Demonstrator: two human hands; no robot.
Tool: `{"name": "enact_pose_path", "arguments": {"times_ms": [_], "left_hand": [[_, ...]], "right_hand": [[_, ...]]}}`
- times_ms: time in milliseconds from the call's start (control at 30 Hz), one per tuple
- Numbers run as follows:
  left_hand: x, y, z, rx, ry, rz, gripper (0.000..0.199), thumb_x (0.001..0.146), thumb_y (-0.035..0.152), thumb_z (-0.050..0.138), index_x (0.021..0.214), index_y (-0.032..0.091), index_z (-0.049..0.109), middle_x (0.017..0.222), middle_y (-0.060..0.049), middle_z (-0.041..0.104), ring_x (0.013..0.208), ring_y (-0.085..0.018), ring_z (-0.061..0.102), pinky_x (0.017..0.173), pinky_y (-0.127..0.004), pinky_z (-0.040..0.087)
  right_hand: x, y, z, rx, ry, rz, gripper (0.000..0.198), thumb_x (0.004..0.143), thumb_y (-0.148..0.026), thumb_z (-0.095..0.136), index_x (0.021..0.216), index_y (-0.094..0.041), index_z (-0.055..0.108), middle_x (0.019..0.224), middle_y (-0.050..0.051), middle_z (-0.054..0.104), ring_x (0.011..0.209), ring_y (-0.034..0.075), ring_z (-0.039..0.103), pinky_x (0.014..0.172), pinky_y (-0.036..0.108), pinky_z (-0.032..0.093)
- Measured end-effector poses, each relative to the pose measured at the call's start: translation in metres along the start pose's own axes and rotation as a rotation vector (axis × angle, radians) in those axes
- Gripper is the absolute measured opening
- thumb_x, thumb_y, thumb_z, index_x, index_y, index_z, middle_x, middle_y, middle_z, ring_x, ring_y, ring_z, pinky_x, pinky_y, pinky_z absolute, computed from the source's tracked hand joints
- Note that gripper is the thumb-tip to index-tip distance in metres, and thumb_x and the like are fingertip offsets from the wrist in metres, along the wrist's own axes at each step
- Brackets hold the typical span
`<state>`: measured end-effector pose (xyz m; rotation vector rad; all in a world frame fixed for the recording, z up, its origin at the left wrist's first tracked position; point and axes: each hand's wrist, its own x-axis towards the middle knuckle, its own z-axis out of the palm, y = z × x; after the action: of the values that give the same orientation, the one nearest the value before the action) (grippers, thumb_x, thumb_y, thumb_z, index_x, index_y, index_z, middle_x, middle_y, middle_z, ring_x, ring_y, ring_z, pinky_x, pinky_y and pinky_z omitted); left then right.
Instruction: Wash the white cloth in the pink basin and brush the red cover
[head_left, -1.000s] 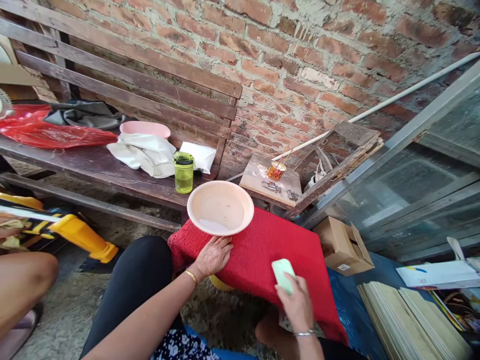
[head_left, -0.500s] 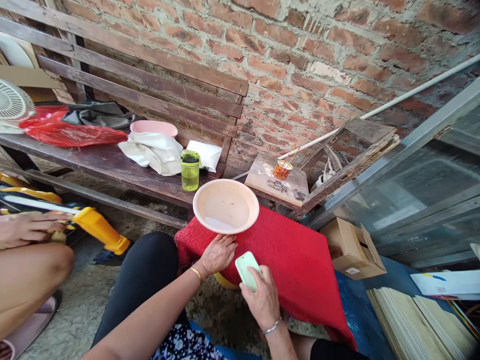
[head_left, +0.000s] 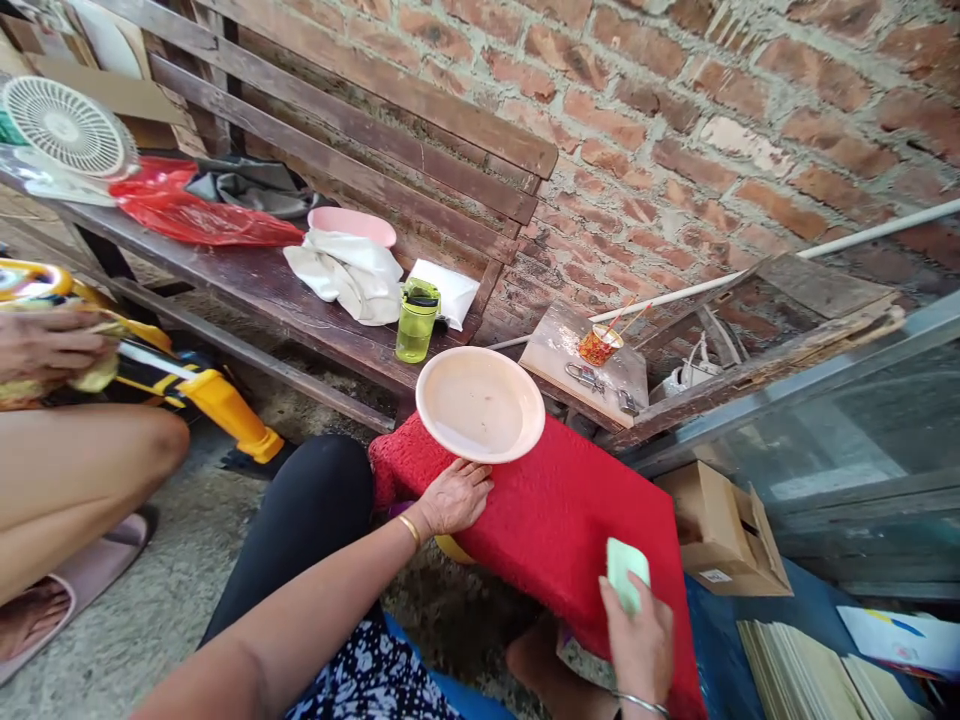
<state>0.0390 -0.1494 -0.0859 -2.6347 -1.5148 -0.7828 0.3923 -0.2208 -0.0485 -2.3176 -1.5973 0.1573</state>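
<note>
- A pale green block (head_left: 627,572) is held in the right hand's (head_left: 643,632) grip.
- The left hand (head_left: 455,497), grip flattened, is placed at the peach basin's (head_left: 480,405) rim.

Left hand (head_left: 454,498) lies palm down, arm (head_left: 322,600) outstretched; right hand (head_left: 643,635) is curled, gripping.
</note>
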Motion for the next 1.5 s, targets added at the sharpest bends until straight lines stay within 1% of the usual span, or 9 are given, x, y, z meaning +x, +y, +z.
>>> {"name": "enact_pose_path", "arguments": {"times_ms": [133, 200, 500, 600, 800, 900, 1133, 1367, 1500], "left_hand": [[0.000, 0.000, 0.000, 0.017, -0.012, -0.002, 0.027, 0.094, 0.020, 0.052, 0.112, 0.021, 0.072, 0.124, -0.010, 0.069, 0.120, -0.026, 0.061, 0.110, -0.045, 0.040], [0.001, 0.000, 0.000, 0.017, -0.012, -0.002, 0.026, 0.094, 0.021, 0.053, 0.112, 0.021, 0.072, 0.124, -0.010, 0.069, 0.119, -0.026, 0.061, 0.110, -0.045, 0.040], [0.001, 0.001, 0.001, -0.005, -0.003, 0.001, 0.021, 0.093, 0.023, 0.056, 0.107, 0.019, 0.072, 0.120, -0.011, 0.068, 0.116, -0.026, 0.061, 0.109, -0.043, 0.040], [0.001, 0.000, 0.002, 0.009, -0.004, 0.005, 0.022, 0.094, 0.024, 0.056, 0.109, 0.019, 0.071, 0.123, -0.011, 0.068, 0.119, -0.027, 0.060, 0.110, -0.044, 0.039], [0.000, -0.001, 0.000, 0.030, 0.002, 0.012, 0.023, 0.093, 0.023, 0.057, 0.111, 0.019, 0.071, 0.124, -0.010, 0.068, 0.120, -0.026, 0.060, 0.110, -0.044, 0.039], [0.001, 0.000, -0.001, 0.039, 0.005, 0.018, 0.022, 0.093, 0.023, 0.057, 0.109, 0.019, 0.071, 0.123, -0.010, 0.068, 0.119, -0.026, 0.060, 0.110, -0.043, 0.039], [0.002, 0.002, 0.000, 0.025, -0.011, 0.010, 0.019, 0.093, 0.026, 0.057, 0.105, 0.019, 0.071, 0.119, -0.010, 0.069, 0.114, -0.024, 0.062, 0.109, -0.041, 0.039], [0.001, 0.001, 0.000, 0.040, 0.012, 0.015, 0.019, 0.093, 0.025, 0.057, 0.106, 0.019, 0.070, 0.121, -0.009, 0.068, 0.115, -0.024, 0.061, 0.108, -0.041, 0.039], [0.001, 0.001, 0.001, 0.052, 0.013, 0.024, 0.019, 0.093, 0.026, 0.057, 0.107, 0.019, 0.070, 0.121, -0.010, 0.068, 0.116, -0.024, 0.061, 0.108, -0.041, 0.039]], "right_hand": [[-0.036, -0.092, 0.042, 0.224, -0.117, -0.440, 0.057, 0.089, -0.067, 0.046, 0.121, -0.025, 0.069, 0.116, 0.013, 0.063, 0.107, 0.029, 0.063, 0.094, 0.040, 0.052], [-0.039, -0.106, 0.050, 0.234, -0.140, -0.526, 0.054, 0.090, -0.066, 0.047, 0.120, -0.027, 0.070, 0.117, 0.011, 0.062, 0.107, 0.028, 0.064, 0.093, 0.039, 0.052], [0.035, 0.038, -0.009, -0.112, -0.001, 0.117, 0.073, 0.078, -0.078, 0.042, 0.117, -0.023, 0.070, 0.078, 0.012, 0.066, 0.097, 0.039, 0.063, 0.085, 0.051, 0.053], [0.025, 0.003, 0.001, -0.012, 0.003, 0.028, 0.074, 0.077, -0.079, 0.045, 0.117, -0.022, 0.069, 0.087, 0.012, 0.068, 0.100, 0.036, 0.063, 0.087, 0.048, 0.053], [-0.015, -0.128, 0.058, 0.291, -0.165, -0.463, 0.052, 0.084, -0.062, 0.053, 0.116, -0.024, 0.071, 0.107, 0.010, 0.064, 0.100, 0.028, 0.064, 0.089, 0.039, 0.053], [-0.004, -0.117, 0.060, 0.267, -0.172, -0.436, 0.052, 0.084, -0.061, 0.053, 0.117, -0.026, 0.071, 0.106, 0.009, 0.064, 0.098, 0.027, 0.065, 0.089, 0.038, 0.053], [0.052, -0.010, 0.014, -0.092, -0.068, 0.015, 0.077, 0.078, -0.074, 0.042, 0.123, -0.017, 0.068, 0.087, 0.014, 0.066, 0.104, 0.039, 0.059, 0.090, 0.050, 0.050], [0.022, -0.125, 0.055, 0.227, -0.156, -0.419, 0.055, 0.082, -0.062, 0.051, 0.117, -0.024, 0.071, 0.106, 0.010, 0.063, 0.100, 0.028, 0.063, 0.091, 0.038, 0.051], [0.035, -0.127, 0.059, 0.193, -0.191, -0.437, 0.053, 0.081, -0.057, 0.053, 0.117, -0.024, 0.071, 0.104, 0.009, 0.062, 0.097, 0.027, 0.063, 0.090, 0.038, 0.051]]}}
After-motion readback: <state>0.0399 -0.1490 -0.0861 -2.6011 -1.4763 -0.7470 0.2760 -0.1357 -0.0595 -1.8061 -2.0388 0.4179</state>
